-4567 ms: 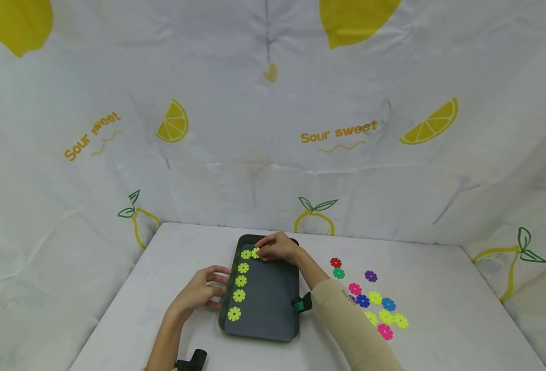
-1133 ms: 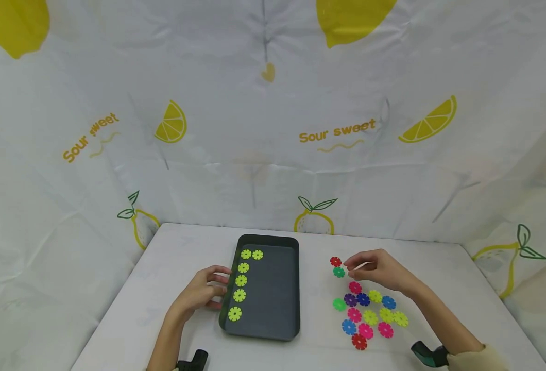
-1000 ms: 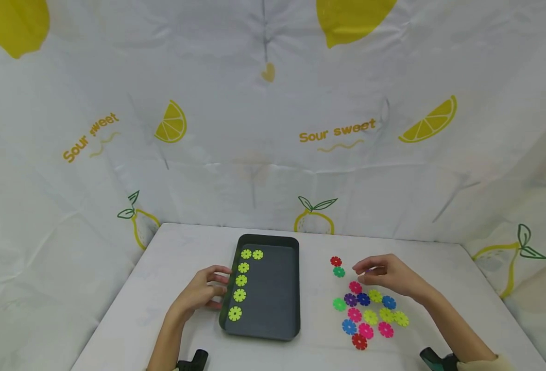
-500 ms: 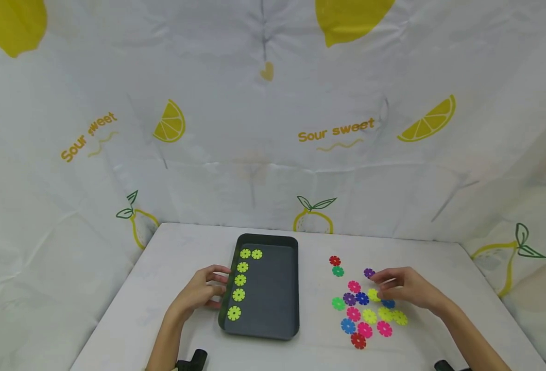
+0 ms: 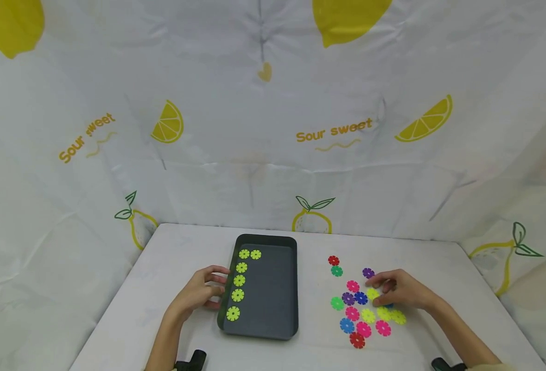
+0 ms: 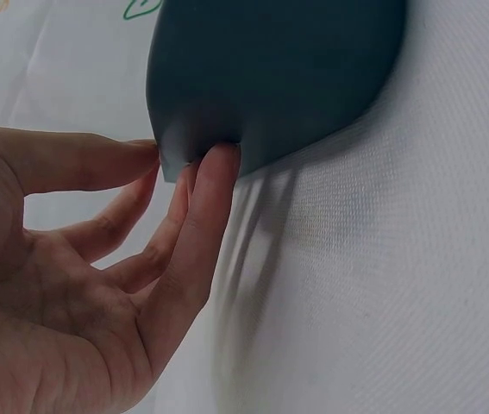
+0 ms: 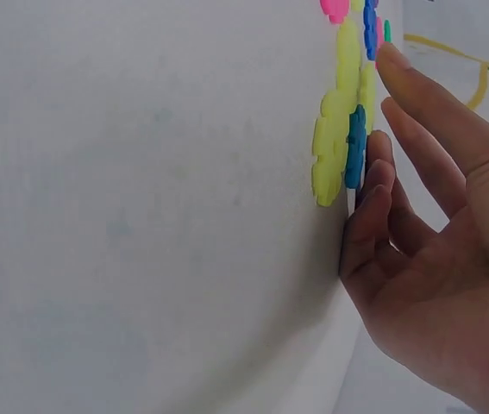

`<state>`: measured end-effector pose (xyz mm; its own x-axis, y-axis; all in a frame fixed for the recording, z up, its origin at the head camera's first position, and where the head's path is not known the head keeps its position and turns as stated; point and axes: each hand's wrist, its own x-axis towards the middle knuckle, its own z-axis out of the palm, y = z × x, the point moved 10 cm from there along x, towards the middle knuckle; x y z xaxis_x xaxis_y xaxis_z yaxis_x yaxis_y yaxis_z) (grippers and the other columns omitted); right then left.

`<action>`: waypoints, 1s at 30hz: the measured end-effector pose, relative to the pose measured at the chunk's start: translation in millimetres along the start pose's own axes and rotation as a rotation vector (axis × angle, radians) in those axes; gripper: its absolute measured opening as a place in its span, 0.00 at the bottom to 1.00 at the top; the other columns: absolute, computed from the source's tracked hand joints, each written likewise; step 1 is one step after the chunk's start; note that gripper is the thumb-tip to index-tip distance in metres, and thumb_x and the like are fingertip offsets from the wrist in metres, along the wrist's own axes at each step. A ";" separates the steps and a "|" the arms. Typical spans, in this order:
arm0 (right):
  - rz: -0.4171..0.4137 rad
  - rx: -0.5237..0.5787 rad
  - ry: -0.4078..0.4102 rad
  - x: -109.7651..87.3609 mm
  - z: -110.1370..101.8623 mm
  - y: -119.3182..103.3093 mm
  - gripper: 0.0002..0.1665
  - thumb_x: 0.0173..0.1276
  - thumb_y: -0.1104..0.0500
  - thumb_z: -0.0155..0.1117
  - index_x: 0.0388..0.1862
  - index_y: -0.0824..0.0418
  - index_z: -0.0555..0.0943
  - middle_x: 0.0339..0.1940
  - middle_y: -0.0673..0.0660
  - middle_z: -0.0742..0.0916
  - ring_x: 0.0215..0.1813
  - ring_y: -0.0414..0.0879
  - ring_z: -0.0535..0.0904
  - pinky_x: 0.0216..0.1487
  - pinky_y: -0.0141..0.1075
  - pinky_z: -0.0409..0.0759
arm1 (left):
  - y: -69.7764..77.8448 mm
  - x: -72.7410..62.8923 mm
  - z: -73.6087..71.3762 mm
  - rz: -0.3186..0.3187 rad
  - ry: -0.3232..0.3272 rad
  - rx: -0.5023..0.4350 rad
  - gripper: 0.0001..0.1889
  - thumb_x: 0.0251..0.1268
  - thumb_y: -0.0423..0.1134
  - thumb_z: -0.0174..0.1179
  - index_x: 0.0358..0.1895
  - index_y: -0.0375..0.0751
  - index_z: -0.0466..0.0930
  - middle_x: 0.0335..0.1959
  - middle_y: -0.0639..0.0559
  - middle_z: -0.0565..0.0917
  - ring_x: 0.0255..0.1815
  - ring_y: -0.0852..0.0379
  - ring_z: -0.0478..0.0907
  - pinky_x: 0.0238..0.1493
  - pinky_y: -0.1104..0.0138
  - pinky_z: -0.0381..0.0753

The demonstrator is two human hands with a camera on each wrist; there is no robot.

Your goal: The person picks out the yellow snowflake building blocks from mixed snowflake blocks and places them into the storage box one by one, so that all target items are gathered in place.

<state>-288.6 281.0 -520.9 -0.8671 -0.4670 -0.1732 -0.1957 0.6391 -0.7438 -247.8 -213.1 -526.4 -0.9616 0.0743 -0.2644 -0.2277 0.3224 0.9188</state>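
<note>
A dark grey tray lies on the white table, with several yellow notched discs in a column along its left side and a second one beside the top disc. My left hand rests its fingertips and thumb against the tray's left wall; the left wrist view shows the thumb tip at the rim. Over the loose discs on the right, my right hand has thumb and index finger spread apart close to a yellow disc. A blue disc lies beneath that hand, mostly hidden in the head view.
Loose discs lie right of the tray: purple, red, green, pink and several others, some touching or overlapping. A white curtain printed with lemons stands behind the table.
My right hand placed a yellow disc beside the top one in the tray, then moved right to the loose discs and down toward a yellow one. The left hand stayed at the tray.
</note>
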 end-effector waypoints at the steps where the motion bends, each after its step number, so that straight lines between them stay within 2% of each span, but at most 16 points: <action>1: 0.004 0.001 0.000 0.2 0.5 0.8 0.27 0.62 0.57 0.84 0.58 0.66 0.89 0.47 0.59 0.90 0.40 0.40 0.78 0.41 0.26 0.80 | -0.2 -0.1 -0.3 -0.001 0.002 0.001 0.29 0.63 0.27 0.64 0.69 0.38 0.78 0.57 0.37 0.84 0.45 0.50 0.86 0.35 0.56 0.92; 15: 0.098 -0.054 0.078 -0.2 -1.0 10.2 0.26 0.59 0.53 0.87 0.54 0.62 0.91 0.38 0.53 0.87 0.37 0.42 0.76 0.36 0.27 0.78 | -0.3 0.5 1.1 0.000 -0.005 0.001 0.29 0.64 0.27 0.64 0.70 0.37 0.77 0.58 0.37 0.84 0.47 0.50 0.86 0.35 0.56 0.91; 30: 0.079 -0.053 0.051 1.2 1.3 10.6 0.24 0.60 0.52 0.86 0.51 0.63 0.89 0.33 0.53 0.83 0.35 0.39 0.74 0.34 0.27 0.75 | -1.9 1.0 0.2 -0.015 0.002 -0.005 0.28 0.64 0.28 0.64 0.69 0.39 0.78 0.57 0.38 0.84 0.46 0.49 0.86 0.36 0.57 0.92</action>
<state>-291.1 286.4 -529.8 -0.9025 -0.3836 -0.1957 -0.1492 0.7048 -0.6935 -248.3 -213.4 -528.5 -0.9582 0.0678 -0.2780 -0.2433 0.3184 0.9162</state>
